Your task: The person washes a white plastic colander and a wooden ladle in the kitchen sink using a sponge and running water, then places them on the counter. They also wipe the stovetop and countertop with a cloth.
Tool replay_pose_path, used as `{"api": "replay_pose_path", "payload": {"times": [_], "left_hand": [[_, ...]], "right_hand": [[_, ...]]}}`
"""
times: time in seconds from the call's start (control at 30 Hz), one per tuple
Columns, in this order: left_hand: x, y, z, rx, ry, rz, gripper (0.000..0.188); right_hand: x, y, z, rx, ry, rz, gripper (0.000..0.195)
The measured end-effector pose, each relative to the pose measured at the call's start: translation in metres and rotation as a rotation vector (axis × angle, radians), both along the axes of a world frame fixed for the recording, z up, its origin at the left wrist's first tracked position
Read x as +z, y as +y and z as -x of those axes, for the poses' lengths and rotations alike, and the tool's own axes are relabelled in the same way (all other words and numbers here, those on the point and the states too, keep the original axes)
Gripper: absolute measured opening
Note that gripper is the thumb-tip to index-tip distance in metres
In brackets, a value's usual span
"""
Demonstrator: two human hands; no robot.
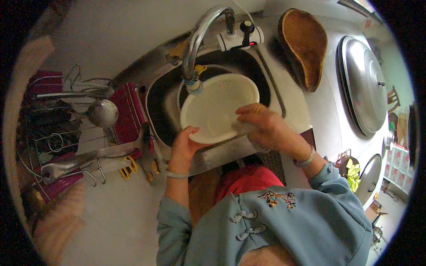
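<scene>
A white plastic colander (pixel 216 106) is tilted over the steel sink (pixel 163 109), beneath the curved chrome faucet (pixel 199 33). My left hand (pixel 186 143) grips its near left rim, the thumb lying over the edge. At its near right side is my right hand (pixel 263 123), blurred, with bent fingers over the rim; whether it grips the rim or holds something cannot be told. Inside the colander no food can be made out. A metal bowl or basin (pixel 183 89) partly shows in the sink behind the colander.
To the left stands a wire rack (pixel 60 139) with a ladle (pixel 103 113) and a cleaver-like utensil (pixel 96 156). A white heater unit with a black lever (pixel 246 33) is at the faucet's base. On the right are a brown gourd scoop (pixel 304 43) and a large lidded pan (pixel 366 83).
</scene>
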State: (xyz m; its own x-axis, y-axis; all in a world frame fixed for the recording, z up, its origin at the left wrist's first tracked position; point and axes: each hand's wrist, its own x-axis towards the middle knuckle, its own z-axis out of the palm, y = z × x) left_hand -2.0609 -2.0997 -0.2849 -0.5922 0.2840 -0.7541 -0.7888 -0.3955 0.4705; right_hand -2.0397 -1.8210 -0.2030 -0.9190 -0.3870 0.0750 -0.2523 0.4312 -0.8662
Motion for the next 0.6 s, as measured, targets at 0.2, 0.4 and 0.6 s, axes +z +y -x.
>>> {"api": "replay_pose_path", "payload": {"times": [0.2, 0.4, 0.6], "left_hand": [[-0.015, -0.013, 0.015, -0.035, 0.09, 0.187, 0.049], [-0.015, 0.012, 0.012, -0.056, 0.104, 0.221, 0.048], [-0.016, 0.024, 0.013, 0.005, 0.084, 0.331, 0.05]], "right_hand": [[0.006, 0.018, 0.056, -0.352, -0.356, 0.215, 0.022], [-0.079, -0.027, 0.088, -0.324, -0.385, 0.169, 0.039], [-0.133, -0.066, 0.07, 0.014, -0.114, -0.481, 0.057]]}}
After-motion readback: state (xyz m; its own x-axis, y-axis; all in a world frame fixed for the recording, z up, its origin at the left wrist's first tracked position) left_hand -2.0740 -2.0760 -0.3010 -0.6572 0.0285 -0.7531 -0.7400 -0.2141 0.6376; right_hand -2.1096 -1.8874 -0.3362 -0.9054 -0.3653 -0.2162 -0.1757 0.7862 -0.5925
